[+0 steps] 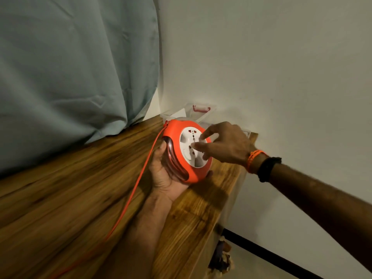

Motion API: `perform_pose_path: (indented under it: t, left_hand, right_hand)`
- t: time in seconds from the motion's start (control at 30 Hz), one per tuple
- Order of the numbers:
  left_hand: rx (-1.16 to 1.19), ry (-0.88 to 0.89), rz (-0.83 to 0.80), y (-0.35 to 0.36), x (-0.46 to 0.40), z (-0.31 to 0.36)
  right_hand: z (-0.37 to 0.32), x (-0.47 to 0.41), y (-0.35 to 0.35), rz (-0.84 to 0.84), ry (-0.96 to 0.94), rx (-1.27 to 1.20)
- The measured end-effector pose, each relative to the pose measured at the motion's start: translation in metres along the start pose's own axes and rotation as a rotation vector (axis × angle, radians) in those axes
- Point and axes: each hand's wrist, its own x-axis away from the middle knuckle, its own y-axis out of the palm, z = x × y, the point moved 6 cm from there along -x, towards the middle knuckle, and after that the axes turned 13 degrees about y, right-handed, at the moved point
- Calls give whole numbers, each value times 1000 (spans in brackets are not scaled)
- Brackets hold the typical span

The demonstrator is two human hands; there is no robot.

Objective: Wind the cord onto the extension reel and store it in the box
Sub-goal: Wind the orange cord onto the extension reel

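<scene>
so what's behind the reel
Behind the reel a clear box with a red handle stands against the wall on the table. The reel and the right hand cover its lower part, so its contents cannot be seen.

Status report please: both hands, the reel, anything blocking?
Left hand grips round orange extension reel. Right hand fingers on its white socket face. Orange cord trails out. Nothing blocking.

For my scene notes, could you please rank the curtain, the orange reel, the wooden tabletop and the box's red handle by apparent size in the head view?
1. curtain
2. wooden tabletop
3. orange reel
4. red handle
</scene>
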Motion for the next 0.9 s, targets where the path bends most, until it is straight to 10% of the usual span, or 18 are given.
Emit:
perform_pose_path:
  t: [0.33, 0.7, 0.8, 0.9]
  left_hand:
    - [25, -15, -34, 0, -1, -3]
    - [21, -4, -26, 0, -1, -2]
    - [39, 34, -24, 2, -2, -1]
    - [11, 26, -15, 6, -1, -2]
  right_hand:
    - [-15, 21, -7, 136, -657, 534]
    - [-18, 5, 14, 201, -709, 649]
    - [-15, 7, 10, 236, -498, 307]
    - [21, -12, 32, 9, 153, -294]
